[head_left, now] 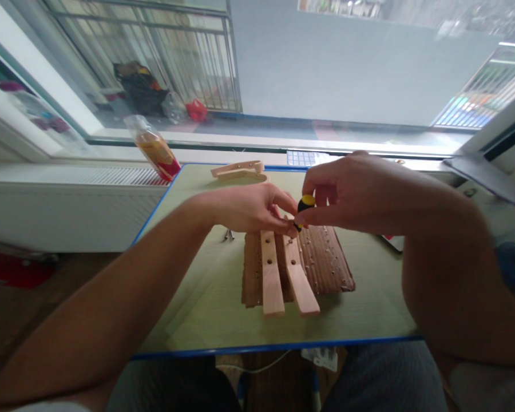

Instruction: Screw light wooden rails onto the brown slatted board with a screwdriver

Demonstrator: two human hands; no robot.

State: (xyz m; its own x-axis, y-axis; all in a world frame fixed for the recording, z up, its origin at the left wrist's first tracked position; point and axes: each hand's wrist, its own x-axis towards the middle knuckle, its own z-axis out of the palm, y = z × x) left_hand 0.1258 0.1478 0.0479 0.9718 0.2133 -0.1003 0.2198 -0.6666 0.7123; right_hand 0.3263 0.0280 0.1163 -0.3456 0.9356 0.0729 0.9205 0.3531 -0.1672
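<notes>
The screwdriver (306,203) stood over the wooden strips (297,274) and brown cardboard (326,263) on your desk (206,309), its tip hidden. Wrist bent, your right hand (347,189) gripped its handle; whether your left hand (256,207) held its lower end in curled fingers, I couldn't tell. The bottle's (154,150) contents were unclear.

One bare, long left forearm (154,272), slanting up from the lower left corner, ending in a bare left hand (253,207), palm down, fingers bent downward, grip partly hidden. One bare right arm (450,274), rising from the lower right and bending inward, ending in a bare right hand (345,189), knuckles raised, thumb and fingers closed in a grip, tips beside the left's.
</notes>
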